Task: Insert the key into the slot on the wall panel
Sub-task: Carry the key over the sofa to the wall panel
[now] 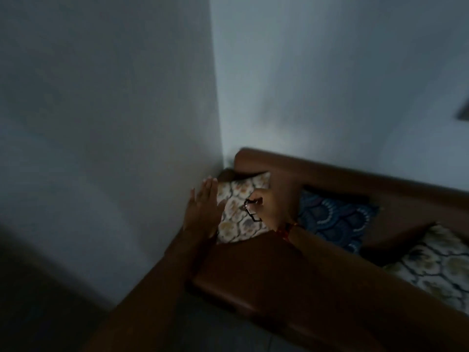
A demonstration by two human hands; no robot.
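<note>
The room is dim and the picture is blurred. My right hand (269, 208) is closed around a small dark key with a ring and tag (251, 210), held over a pale patterned cushion. My left hand (201, 208) is flat with fingers straight and together, beside the wall corner, holding nothing. No wall panel or slot shows in view; a dark edge of something (463, 109) hangs on the right wall at the frame's border. A red thread band circles my right wrist.
A brown sofa (330, 174) stands in the corner against the white walls (127, 97). On it lie a pale patterned cushion (236, 224), a blue patterned cushion (337, 219) and another pale cushion (436, 270). A brown armrest (253, 275) is below my arms.
</note>
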